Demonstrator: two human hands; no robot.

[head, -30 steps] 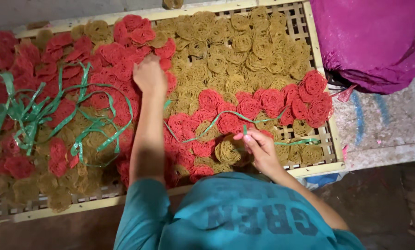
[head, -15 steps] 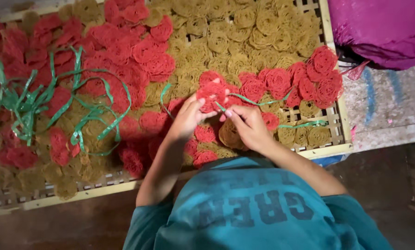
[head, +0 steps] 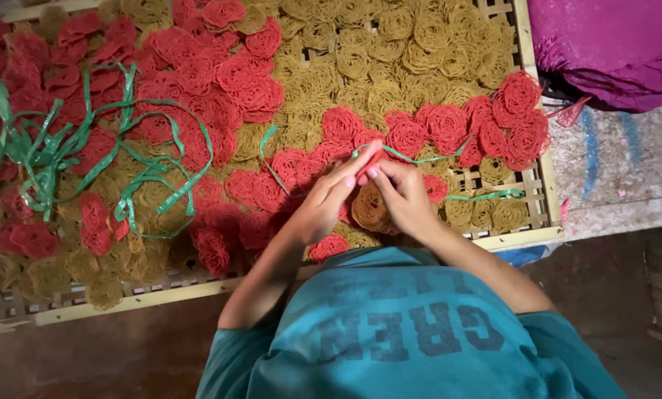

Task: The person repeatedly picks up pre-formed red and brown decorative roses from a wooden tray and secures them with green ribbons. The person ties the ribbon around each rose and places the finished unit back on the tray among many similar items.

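Note:
My left hand [head: 322, 205] and my right hand [head: 406, 193] meet fingertip to fingertip over a woven bamboo tray [head: 523, 238]. My right hand wraps a small stack of dried yellow noodle nests [head: 369, 210], with a red nest at its top between the fingertips. My left hand pinches a thin green plastic strip [head: 419, 157] that runs from the fingertips to the right across the red nests [head: 449, 125]. Both hands are closed.
The tray is covered with red nests [head: 198, 66] and yellow nests [head: 390, 52]. A tangle of loose green strips [head: 72, 155] lies at its left. A magenta sack [head: 611, 52] sits at the upper right on a grey surface. My teal shirt [head: 412, 332] fills the bottom.
My left hand came back from the far middle of the tray to join my right hand at the near edge. Both now close on the stack and the green strip.

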